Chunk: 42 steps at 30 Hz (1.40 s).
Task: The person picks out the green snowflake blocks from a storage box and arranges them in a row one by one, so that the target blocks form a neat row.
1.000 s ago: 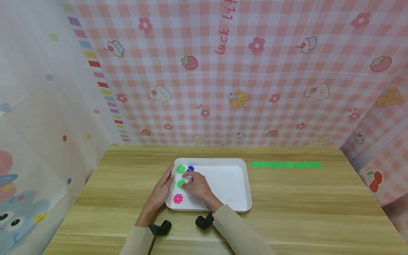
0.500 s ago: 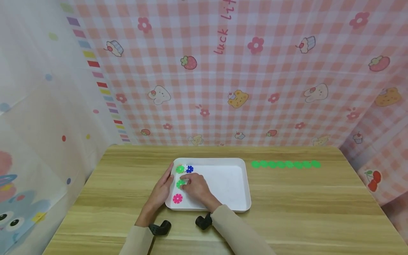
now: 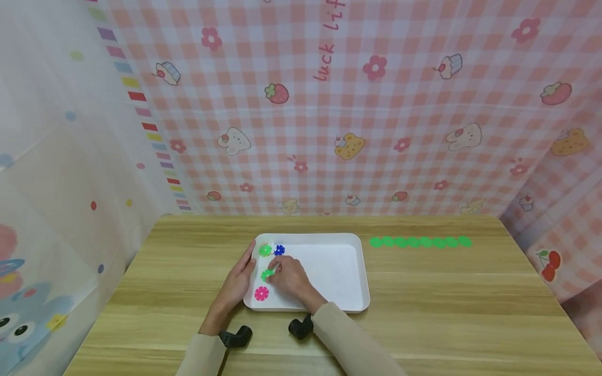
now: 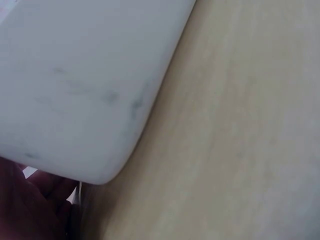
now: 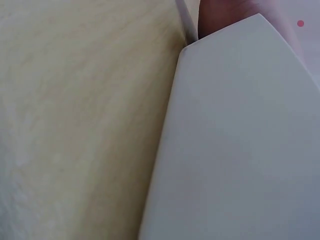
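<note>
In the head view a white tray [image 3: 329, 277] lies on the table, with several snowflake discs at its left side. My left hand [image 3: 237, 279] holds the tray's left edge; in the left wrist view its fingers [image 4: 55, 187] show at the tray corner. Inside the tray my right hand [image 3: 291, 277] has curled fingers and pinches a green snowflake disc [image 3: 266, 275], partly covered by the hand. A pink disc [image 3: 261, 293] lies nearer me. At the far left corner are another green disc [image 3: 265, 250] and a blue disc [image 3: 279, 250], with a white disc partly showing between them.
To the right of the tray, a row of green discs [image 3: 414, 242] runs along the back of the wooden table [image 3: 447, 313]. A pink checked curtain [image 3: 324, 120] hangs behind the table. Black wrist devices [image 3: 301, 328] sit close to the tray's front edge.
The green disc at my right hand has shifted slightly towards me, and the index finger has drawn in. My left hand stays on the tray edge.
</note>
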### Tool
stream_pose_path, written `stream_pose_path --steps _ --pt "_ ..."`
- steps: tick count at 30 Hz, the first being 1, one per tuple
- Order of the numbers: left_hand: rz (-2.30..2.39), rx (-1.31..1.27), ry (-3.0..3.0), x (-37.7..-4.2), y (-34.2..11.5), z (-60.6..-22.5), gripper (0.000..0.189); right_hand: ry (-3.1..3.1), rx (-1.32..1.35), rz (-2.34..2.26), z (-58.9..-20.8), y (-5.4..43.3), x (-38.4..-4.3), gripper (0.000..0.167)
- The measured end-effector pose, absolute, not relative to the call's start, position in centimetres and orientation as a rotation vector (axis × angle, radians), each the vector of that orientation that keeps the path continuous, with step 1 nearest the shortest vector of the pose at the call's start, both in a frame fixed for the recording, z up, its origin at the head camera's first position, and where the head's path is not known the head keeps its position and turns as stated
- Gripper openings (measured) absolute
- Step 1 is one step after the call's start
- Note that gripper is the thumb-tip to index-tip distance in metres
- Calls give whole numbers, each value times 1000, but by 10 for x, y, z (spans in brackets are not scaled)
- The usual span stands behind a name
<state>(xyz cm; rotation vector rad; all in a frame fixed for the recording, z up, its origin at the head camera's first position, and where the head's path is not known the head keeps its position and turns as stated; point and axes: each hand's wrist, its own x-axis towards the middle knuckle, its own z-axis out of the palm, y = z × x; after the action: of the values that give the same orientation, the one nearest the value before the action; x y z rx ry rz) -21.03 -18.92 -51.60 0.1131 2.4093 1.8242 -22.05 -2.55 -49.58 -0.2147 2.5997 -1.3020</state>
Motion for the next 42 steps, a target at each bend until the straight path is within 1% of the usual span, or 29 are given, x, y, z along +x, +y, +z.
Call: stream_pose_path --steps 12,25,42 --pt "1806 45 2373 -209 -190 -510 53 2590 -235 -1260 -496 -27 -217 21" --pt "1830 96 2408 -209 -190 -516 52 2617 -335 -1261 -493 -26 -213 25" --pt "1820 98 2409 -209 -189 -515 52 2626 -414 -1334 -491 -21 -215 17"
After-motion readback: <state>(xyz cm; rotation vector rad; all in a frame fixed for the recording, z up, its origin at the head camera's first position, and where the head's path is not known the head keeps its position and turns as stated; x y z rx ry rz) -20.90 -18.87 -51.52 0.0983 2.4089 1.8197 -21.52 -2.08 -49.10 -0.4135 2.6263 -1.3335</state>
